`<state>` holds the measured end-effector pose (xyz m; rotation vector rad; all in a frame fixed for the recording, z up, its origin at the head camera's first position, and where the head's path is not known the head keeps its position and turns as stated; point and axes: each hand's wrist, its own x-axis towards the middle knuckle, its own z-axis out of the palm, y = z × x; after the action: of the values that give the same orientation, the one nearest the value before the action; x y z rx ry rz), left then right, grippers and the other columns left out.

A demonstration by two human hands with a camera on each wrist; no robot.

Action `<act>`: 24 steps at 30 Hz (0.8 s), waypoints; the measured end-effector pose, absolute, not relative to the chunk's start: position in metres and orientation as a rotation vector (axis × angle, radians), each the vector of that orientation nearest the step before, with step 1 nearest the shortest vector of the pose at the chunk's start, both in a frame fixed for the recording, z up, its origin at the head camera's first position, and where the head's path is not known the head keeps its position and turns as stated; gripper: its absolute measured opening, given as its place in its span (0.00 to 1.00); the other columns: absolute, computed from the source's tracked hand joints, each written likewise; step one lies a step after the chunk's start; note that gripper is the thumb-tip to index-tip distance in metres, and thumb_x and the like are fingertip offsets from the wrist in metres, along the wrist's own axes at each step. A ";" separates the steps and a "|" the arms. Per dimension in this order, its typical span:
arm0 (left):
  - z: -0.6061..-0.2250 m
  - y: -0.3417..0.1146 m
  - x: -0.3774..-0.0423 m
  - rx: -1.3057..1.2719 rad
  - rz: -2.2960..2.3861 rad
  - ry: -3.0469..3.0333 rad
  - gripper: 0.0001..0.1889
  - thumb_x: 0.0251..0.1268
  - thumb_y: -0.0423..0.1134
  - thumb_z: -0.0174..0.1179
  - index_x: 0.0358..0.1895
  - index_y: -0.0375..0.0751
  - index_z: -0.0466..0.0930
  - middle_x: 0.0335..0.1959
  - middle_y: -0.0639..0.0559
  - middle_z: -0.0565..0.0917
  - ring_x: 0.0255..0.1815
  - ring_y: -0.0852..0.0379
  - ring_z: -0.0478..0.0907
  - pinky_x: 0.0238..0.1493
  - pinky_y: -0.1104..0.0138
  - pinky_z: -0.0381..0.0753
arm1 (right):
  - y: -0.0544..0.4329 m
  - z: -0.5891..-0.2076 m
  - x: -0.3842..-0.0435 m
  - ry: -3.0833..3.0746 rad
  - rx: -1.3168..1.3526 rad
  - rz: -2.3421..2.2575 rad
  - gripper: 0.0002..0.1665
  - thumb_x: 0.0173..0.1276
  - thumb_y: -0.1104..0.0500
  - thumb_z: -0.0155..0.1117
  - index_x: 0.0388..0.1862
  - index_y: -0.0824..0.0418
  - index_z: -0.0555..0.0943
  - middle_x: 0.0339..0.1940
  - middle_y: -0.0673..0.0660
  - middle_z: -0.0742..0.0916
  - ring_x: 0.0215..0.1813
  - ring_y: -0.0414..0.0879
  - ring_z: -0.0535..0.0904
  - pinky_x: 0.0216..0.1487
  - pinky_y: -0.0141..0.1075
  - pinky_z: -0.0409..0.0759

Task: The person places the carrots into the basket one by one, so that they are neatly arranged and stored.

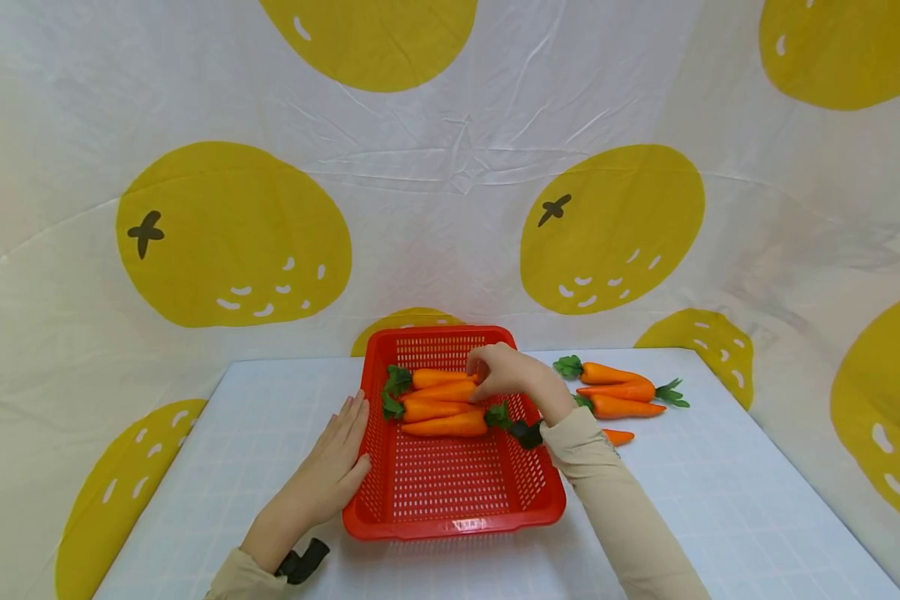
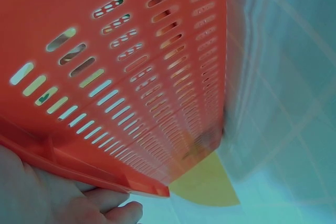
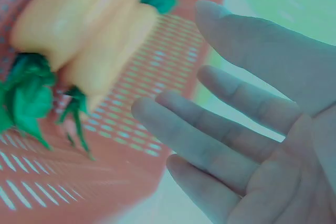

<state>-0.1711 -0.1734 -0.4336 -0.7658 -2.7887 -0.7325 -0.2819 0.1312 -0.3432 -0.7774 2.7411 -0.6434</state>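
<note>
A red perforated plastic basket (image 1: pixel 453 528) stands on the table, with several orange carrots (image 1: pixel 446 424) with green tops lying across its far half. My left hand (image 1: pixel 337 458) rests along the basket's left rim, fingers extended. In the left wrist view, that hand (image 2: pixel 52 198) lies at the rim beside the slotted wall. Over the right ends of the carrots hovers my right hand (image 1: pixel 506 371), fingers slightly bent. The right wrist view shows this hand (image 3: pixel 226 135) with spread fingers and nothing between them, apart from the blurred carrots (image 3: pixel 68 24).
To the right of the basket, several more carrots (image 1: pixel 626 407) lie on the pale checked tabletop (image 1: pixel 727 500); my right forearm partly covers one. A white cloth with yellow fruit prints (image 1: pixel 435 250) hangs behind the table. Dark straps sit on both wrists.
</note>
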 end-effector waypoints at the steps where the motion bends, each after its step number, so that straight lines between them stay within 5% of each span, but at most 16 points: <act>1: -0.433 -0.173 -0.171 -0.766 -0.733 -2.788 0.37 0.70 0.34 0.48 0.78 0.26 0.44 0.80 0.36 0.44 0.80 0.39 0.40 0.75 0.42 0.44 | 0.134 -0.339 -0.280 2.740 -0.793 -0.682 0.18 0.57 0.58 0.77 0.44 0.60 0.81 0.38 0.55 0.84 0.38 0.45 0.78 0.42 0.38 0.80; 13: -0.435 -0.174 -0.171 -0.758 -0.745 -2.801 0.37 0.71 0.35 0.48 0.78 0.28 0.42 0.80 0.37 0.43 0.80 0.40 0.39 0.76 0.44 0.43 | 0.192 -0.327 -0.256 2.769 -0.944 -1.260 0.14 0.62 0.59 0.73 0.45 0.59 0.82 0.43 0.56 0.85 0.47 0.48 0.83 0.50 0.46 0.79; 20: -0.434 -0.172 -0.171 -0.751 -0.749 -2.809 0.38 0.71 0.35 0.49 0.78 0.28 0.43 0.80 0.37 0.44 0.80 0.40 0.40 0.75 0.43 0.44 | 0.235 -0.340 -0.237 2.886 -0.925 -1.543 0.13 0.64 0.68 0.69 0.48 0.64 0.82 0.44 0.60 0.86 0.50 0.54 0.83 0.53 0.28 0.77; 24: -0.433 -0.172 -0.171 -0.753 -0.754 -2.809 0.38 0.70 0.34 0.49 0.78 0.27 0.43 0.80 0.37 0.44 0.80 0.39 0.40 0.75 0.43 0.44 | 0.262 -0.354 -0.230 2.888 -0.810 -1.693 0.13 0.64 0.70 0.67 0.48 0.70 0.81 0.46 0.67 0.85 0.52 0.48 0.82 0.54 0.24 0.76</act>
<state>-0.1712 -0.1719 -0.4333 -0.7528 -2.8094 -0.7540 -0.2296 0.2624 -0.3539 -0.8098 2.8876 -1.6927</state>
